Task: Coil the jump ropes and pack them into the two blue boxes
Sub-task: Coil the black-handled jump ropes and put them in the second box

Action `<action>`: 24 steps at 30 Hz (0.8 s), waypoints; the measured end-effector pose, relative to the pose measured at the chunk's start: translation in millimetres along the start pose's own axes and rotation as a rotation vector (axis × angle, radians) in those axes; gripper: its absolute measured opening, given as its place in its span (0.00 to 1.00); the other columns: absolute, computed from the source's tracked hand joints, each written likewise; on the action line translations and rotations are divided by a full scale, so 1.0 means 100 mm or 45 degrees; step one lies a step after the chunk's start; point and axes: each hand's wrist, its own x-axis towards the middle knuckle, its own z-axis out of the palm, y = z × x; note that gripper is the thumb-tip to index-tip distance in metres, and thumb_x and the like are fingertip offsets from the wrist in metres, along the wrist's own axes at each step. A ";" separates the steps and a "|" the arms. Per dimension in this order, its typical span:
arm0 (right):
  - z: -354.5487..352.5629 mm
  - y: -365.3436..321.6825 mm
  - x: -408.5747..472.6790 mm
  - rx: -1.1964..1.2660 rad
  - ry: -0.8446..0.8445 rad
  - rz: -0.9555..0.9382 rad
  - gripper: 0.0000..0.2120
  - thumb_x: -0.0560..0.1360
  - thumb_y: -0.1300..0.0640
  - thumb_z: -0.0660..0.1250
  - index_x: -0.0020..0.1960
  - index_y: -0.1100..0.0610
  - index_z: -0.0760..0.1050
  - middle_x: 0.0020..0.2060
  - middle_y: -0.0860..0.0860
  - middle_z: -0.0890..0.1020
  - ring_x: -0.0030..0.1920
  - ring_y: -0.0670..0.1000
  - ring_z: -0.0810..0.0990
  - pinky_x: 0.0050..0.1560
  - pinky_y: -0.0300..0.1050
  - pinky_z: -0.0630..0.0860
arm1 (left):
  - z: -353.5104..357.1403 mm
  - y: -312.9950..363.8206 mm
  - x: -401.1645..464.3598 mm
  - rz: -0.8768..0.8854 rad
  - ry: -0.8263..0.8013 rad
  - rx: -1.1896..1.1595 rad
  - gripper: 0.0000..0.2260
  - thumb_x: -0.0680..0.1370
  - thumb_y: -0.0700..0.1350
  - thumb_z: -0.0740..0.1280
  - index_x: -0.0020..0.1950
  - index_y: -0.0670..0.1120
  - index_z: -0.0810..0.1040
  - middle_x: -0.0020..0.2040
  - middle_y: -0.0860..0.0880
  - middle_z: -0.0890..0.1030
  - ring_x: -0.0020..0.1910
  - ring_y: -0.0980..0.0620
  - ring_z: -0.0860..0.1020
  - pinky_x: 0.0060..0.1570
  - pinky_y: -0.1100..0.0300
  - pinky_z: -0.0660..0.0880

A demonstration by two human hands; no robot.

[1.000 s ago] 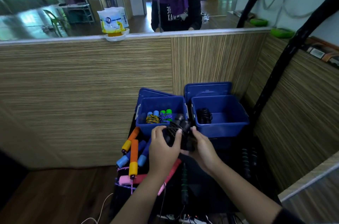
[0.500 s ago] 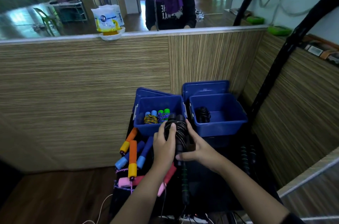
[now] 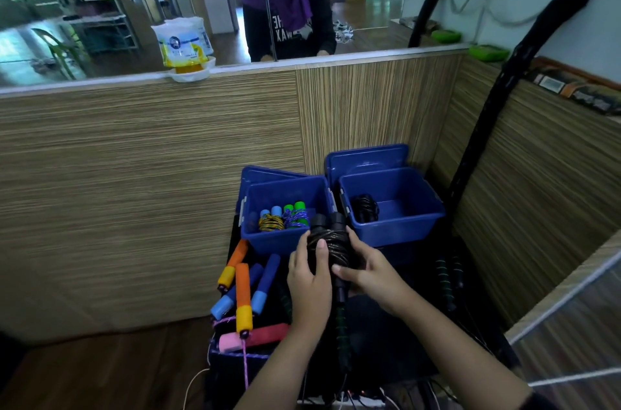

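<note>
A black jump rope (image 3: 331, 243), coiled round its two black handles, stands upright between my hands just in front of the two blue boxes. My left hand (image 3: 307, 278) grips its left side, thumb across the coil. My right hand (image 3: 368, 270) holds its right side from below. The left blue box (image 3: 268, 238) contains two coiled ropes with blue and green handles (image 3: 285, 216). The right blue box (image 3: 400, 228) holds one coiled black rope (image 3: 364, 208).
Loose ropes with orange, blue and pink foam handles (image 3: 243, 288) lie on the black table at the left. Green-ringed black handles (image 3: 342, 332) lie below my hands and at the right (image 3: 443, 275). Wood-panel walls enclose the corner; a black pole (image 3: 497, 100) leans at right.
The black rope bundle has gone from lying across my hands to standing upright with its coil wound tight. Both hands have shifted slightly toward the boxes.
</note>
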 end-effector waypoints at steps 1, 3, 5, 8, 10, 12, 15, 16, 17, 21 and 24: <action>-0.01 0.01 -0.01 0.004 -0.002 0.020 0.37 0.74 0.66 0.68 0.69 0.38 0.54 0.55 0.45 0.79 0.47 0.44 0.81 0.35 0.41 0.79 | 0.00 0.00 0.00 -0.006 -0.001 0.000 0.24 0.78 0.59 0.58 0.71 0.51 0.69 0.61 0.53 0.73 0.62 0.57 0.71 0.59 0.65 0.65; 0.02 0.01 -0.03 -0.030 0.051 0.034 0.38 0.72 0.62 0.71 0.70 0.37 0.55 0.59 0.45 0.78 0.52 0.46 0.80 0.44 0.47 0.81 | 0.00 0.01 0.03 -0.006 -0.014 0.017 0.21 0.79 0.56 0.58 0.71 0.51 0.69 0.61 0.53 0.73 0.62 0.57 0.70 0.55 0.73 0.63; 0.05 0.00 -0.07 -0.120 0.163 0.011 0.40 0.67 0.53 0.75 0.72 0.40 0.59 0.63 0.46 0.75 0.60 0.49 0.77 0.57 0.56 0.77 | 0.01 0.01 0.05 0.025 -0.026 0.046 0.20 0.81 0.54 0.59 0.71 0.50 0.69 0.61 0.52 0.72 0.60 0.59 0.70 0.49 0.82 0.61; 0.02 0.09 -0.05 -0.174 0.248 -0.012 0.43 0.60 0.45 0.74 0.73 0.47 0.63 0.61 0.49 0.77 0.60 0.49 0.78 0.60 0.60 0.75 | 0.06 0.02 0.06 0.063 -0.086 0.076 0.19 0.82 0.52 0.58 0.72 0.49 0.68 0.62 0.51 0.70 0.59 0.60 0.68 0.47 0.85 0.58; -0.05 0.13 -0.05 -0.160 0.272 -0.020 0.33 0.65 0.53 0.74 0.68 0.47 0.68 0.56 0.50 0.81 0.56 0.50 0.80 0.59 0.61 0.76 | 0.15 0.02 0.06 0.086 -0.152 0.097 0.19 0.82 0.50 0.57 0.73 0.49 0.67 0.63 0.50 0.69 0.61 0.59 0.68 0.48 0.85 0.58; -0.20 0.15 -0.05 -0.140 0.278 -0.009 0.25 0.69 0.62 0.71 0.62 0.44 0.72 0.52 0.51 0.83 0.54 0.53 0.82 0.57 0.63 0.76 | 0.26 0.00 0.07 0.132 -0.220 0.150 0.20 0.82 0.53 0.57 0.74 0.50 0.66 0.65 0.50 0.70 0.64 0.55 0.70 0.53 0.82 0.60; -0.49 0.17 0.03 -0.105 0.321 0.006 0.26 0.72 0.69 0.68 0.58 0.42 0.72 0.53 0.51 0.82 0.55 0.54 0.81 0.60 0.62 0.74 | 0.44 -0.04 0.18 0.207 -0.360 0.353 0.27 0.78 0.64 0.51 0.76 0.57 0.59 0.71 0.52 0.69 0.66 0.51 0.70 0.64 0.59 0.67; -0.59 0.17 0.08 -0.084 0.339 0.012 0.26 0.72 0.70 0.68 0.58 0.42 0.72 0.54 0.50 0.82 0.56 0.54 0.80 0.61 0.61 0.74 | 0.51 -0.05 0.24 0.186 -0.408 0.385 0.27 0.79 0.63 0.51 0.77 0.57 0.57 0.72 0.54 0.68 0.67 0.51 0.70 0.66 0.55 0.67; -0.70 0.17 0.14 -0.073 0.349 0.028 0.26 0.72 0.71 0.67 0.58 0.42 0.72 0.55 0.50 0.81 0.57 0.54 0.80 0.62 0.61 0.74 | 0.59 -0.07 0.31 0.155 -0.462 0.389 0.26 0.80 0.62 0.52 0.77 0.57 0.55 0.72 0.56 0.67 0.68 0.52 0.69 0.66 0.53 0.66; -1.17 0.19 0.55 -0.121 0.352 0.087 0.31 0.72 0.65 0.70 0.68 0.41 0.66 0.64 0.45 0.76 0.62 0.54 0.76 0.60 0.62 0.75 | 0.96 -0.13 0.67 0.114 -0.584 0.375 0.31 0.77 0.66 0.51 0.77 0.57 0.53 0.73 0.58 0.66 0.70 0.53 0.68 0.69 0.50 0.65; -1.47 0.16 0.96 -0.209 0.348 0.103 0.32 0.72 0.66 0.69 0.66 0.39 0.63 0.56 0.37 0.76 0.58 0.50 0.77 0.58 0.59 0.76 | 1.26 -0.15 1.01 0.133 -0.622 0.492 0.27 0.81 0.60 0.53 0.78 0.55 0.52 0.76 0.57 0.60 0.74 0.55 0.61 0.72 0.54 0.60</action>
